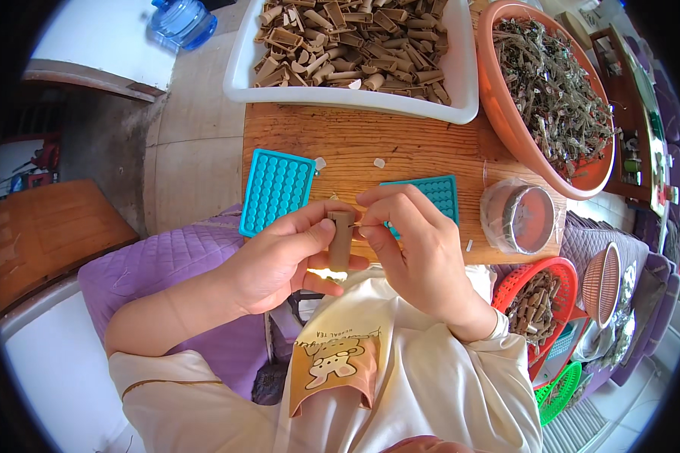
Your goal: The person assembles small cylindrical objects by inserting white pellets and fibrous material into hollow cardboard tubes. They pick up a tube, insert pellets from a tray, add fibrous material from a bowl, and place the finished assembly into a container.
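My left hand is closed round a brown half-round plastic casing, held upright with the thumb on its front and the fingers behind. To its right, my right hand pinches something tiny at the casing's upper edge; a thin pale bit shows at the fingertips, too small to name. Beyond the left hand lies a teal tray with rows of round bumps. A second teal tray is partly hidden behind the right hand.
At the table's far side a white bin holds many brown casings. An orange basin of tangled wired parts stands right of it. Nearer are a round tub in clear plastic and a red basket of brown pieces. Small white bits lie on the wooden table.
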`<state>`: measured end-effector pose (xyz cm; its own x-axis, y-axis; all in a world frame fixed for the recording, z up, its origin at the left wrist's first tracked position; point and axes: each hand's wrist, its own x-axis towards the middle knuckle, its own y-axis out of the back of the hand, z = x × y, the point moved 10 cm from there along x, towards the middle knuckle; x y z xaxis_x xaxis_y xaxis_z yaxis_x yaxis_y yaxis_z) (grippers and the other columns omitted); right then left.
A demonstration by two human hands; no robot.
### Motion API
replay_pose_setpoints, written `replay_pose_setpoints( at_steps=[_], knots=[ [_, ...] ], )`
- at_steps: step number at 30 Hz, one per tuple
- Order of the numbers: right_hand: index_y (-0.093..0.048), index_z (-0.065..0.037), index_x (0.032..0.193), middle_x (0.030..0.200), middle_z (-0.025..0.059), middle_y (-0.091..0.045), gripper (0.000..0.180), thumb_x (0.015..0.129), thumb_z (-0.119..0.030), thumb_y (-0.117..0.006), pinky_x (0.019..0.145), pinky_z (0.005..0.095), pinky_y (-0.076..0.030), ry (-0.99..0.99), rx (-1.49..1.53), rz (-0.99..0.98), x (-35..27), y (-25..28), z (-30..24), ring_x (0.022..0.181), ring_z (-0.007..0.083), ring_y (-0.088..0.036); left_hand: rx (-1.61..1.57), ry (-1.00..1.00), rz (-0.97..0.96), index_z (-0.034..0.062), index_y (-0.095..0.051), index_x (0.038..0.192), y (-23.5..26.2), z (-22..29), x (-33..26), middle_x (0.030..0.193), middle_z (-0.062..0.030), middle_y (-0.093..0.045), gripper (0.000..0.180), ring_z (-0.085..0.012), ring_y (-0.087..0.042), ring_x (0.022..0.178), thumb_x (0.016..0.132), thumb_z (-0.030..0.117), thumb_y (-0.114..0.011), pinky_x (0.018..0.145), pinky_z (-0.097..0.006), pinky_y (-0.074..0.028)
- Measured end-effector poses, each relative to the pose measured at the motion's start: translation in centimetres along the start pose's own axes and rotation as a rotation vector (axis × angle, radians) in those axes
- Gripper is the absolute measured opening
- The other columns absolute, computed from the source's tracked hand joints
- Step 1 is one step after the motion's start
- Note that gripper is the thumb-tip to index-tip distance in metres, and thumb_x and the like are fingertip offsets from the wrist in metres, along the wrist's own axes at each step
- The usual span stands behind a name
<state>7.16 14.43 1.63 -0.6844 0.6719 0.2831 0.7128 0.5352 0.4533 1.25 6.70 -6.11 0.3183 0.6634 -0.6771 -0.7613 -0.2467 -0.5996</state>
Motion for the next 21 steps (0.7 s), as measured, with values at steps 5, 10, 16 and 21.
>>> replay_pose_setpoints(
  at_steps=[5, 10, 16, 21],
  knots=[
    [-0.047, -0.002, 0.077, 0.082, 0.0100, -0.055, 0.014, 0.069, 0.005, -0.056, 0.052, 0.0329, -0.045, 0.024, -0.024, -0.027, -0.3, -0.2, -0.3, 0.064, 0.0270, -0.055, -0.037, 0.009, 0.006, 0.0113, -0.036, 0.119, 0.0, -0.1, -0.1, 0.106, -0.0047, -0.051, 0.031, -0.0186, -0.055, 0.097, 0.091, 0.023, -0.035, 0.065, -0.029, -0.050],
    [-0.048, -0.001, 0.079, 0.083, 0.0104, -0.055, 0.015, 0.068, 0.004, -0.057, 0.052, 0.0328, -0.045, 0.044, -0.046, -0.020, -0.4, 0.1, -0.9, 0.064, 0.0263, -0.055, -0.007, -0.046, 0.003, 0.0097, -0.034, 0.120, -0.2, 0.6, -0.2, 0.106, -0.0069, -0.050, 0.036, -0.0225, -0.055, 0.099, 0.089, 0.029, -0.038, 0.063, -0.029, -0.054],
    [-0.049, -0.001, 0.080, 0.086, 0.0109, -0.055, 0.017, 0.067, 0.005, -0.058, 0.053, 0.0320, -0.045, 0.065, -0.050, -0.013, -0.5, 0.1, -1.0, 0.066, 0.0261, -0.055, 0.031, -0.056, 0.014, 0.0107, -0.034, 0.120, -0.3, 0.8, -0.2, 0.104, -0.0047, -0.050, 0.038, -0.0196, -0.056, 0.096, 0.089, 0.030, -0.040, 0.064, -0.028, -0.053],
    [-0.049, -0.002, 0.080, 0.087, 0.0100, -0.055, 0.017, 0.066, 0.005, -0.058, 0.054, 0.0318, -0.045, 0.033, -0.058, -0.008, -0.8, 0.8, -1.5, 0.065, 0.0250, -0.055, 0.114, -0.065, -0.079, 0.0111, -0.035, 0.121, -1.2, 0.8, -0.5, 0.109, -0.0035, -0.048, 0.035, -0.0159, -0.052, 0.100, 0.091, 0.029, -0.036, 0.069, -0.028, -0.049]
  ],
)
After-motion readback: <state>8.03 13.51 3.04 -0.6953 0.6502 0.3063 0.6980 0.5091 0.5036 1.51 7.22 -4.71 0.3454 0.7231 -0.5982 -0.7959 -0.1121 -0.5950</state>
